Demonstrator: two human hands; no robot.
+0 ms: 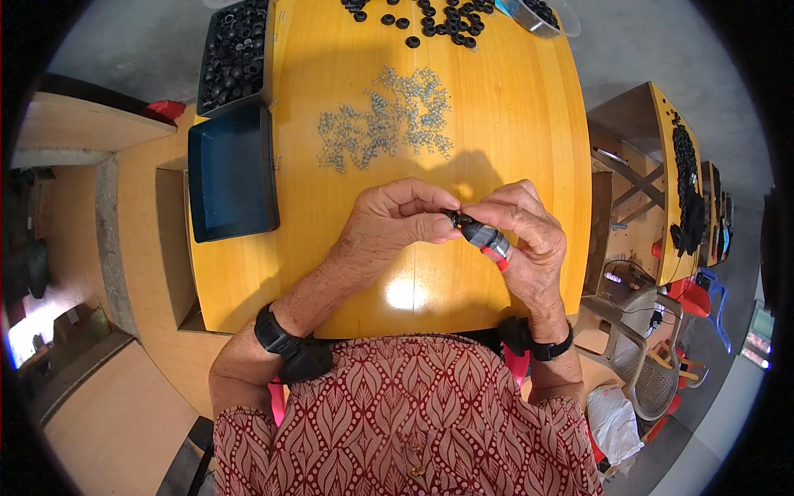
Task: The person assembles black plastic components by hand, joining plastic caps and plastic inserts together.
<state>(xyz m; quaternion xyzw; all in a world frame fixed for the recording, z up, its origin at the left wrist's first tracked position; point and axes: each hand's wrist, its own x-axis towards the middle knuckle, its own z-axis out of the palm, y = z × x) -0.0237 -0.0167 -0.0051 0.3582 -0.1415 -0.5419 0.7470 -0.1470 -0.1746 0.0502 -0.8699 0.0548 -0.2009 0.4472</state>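
Above the near half of the yellow wooden table (521,107), my two hands meet in front of my body. My left hand (389,219) pinches a small black part (452,217) between thumb and fingertips. Closed around a short grey-and-black handheld driver with a red end (490,240) is my right hand (533,244). The driver's dark front end points left and meets the black part; the fingertips hide the exact contact. Beyond the hands, small silvery screws (385,124) lie scattered. Several black round pieces (447,23) are spread at the far edge.
On the left stand a dark blue tray (233,174) and, behind it, a bin (266,78) heaped with black round pieces. A clear tub (571,21) sits at the far right corner. Off to the right are another table (666,165) with black parts and a plastic chair (653,364).
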